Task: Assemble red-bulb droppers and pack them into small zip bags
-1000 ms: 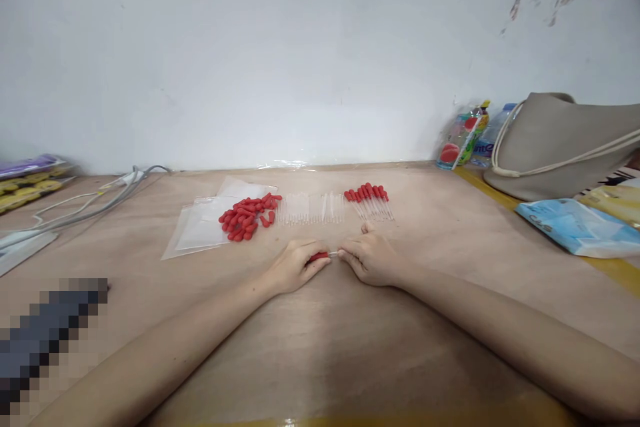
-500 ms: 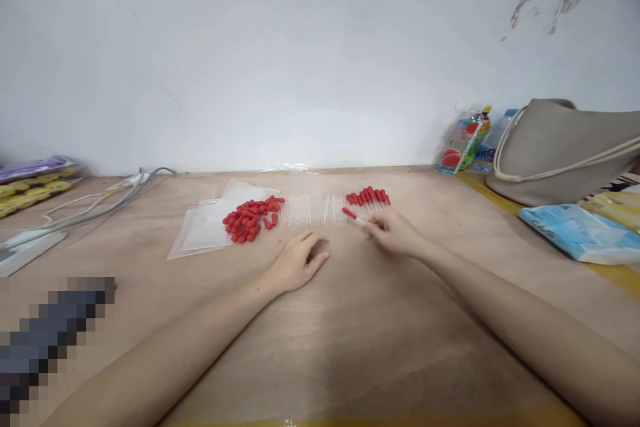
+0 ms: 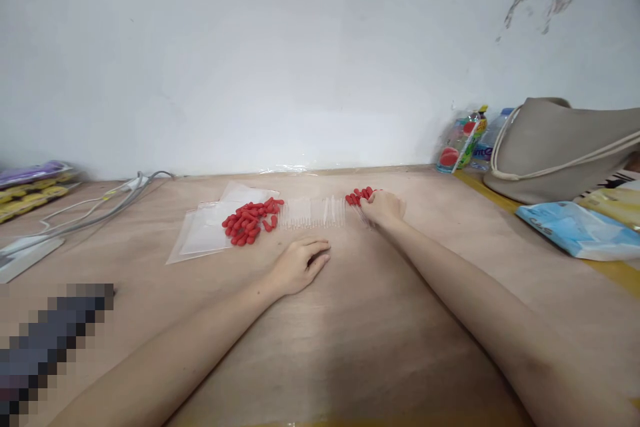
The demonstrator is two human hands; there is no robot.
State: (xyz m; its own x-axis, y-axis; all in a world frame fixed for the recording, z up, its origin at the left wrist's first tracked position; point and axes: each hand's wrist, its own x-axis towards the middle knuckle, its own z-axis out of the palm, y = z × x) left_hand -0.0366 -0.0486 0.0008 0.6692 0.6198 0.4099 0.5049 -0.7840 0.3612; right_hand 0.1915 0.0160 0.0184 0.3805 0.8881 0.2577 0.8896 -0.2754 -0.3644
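Red caps [image 3: 247,221] are lying in a loose pile on the brown table [image 3: 280,360], and some of them are covering the edge of the pale plastic sheets [image 3: 200,235]. Just to the right of this pile, we are seeing thin clear tubes [image 3: 300,212], which are lying side by side in a row. Farther to the right, red-topped tubes [image 3: 355,197] are lying in another row, with their red ends pointing towards the wall [image 3: 250,67].

We are resting our left hand [image 3: 299,265] on the table, in front of the clear tubes. Its fingers are bending softly, the thumb is staying apart from them with a gap, and it is holding nothing. We are keeping our right hand [image 3: 384,208] over the red-topped tubes, hiding several of them. Its thumb and fingers are curling close together, but we cannot tell if they are gripping a tube.

On the right side, a blue packet [image 3: 575,230] is lying in front of a grey bag [image 3: 560,147], and bottles [image 3: 457,147] are standing beside this bag, near the wall. On the left side, cables [image 3: 115,203] are running across the table.
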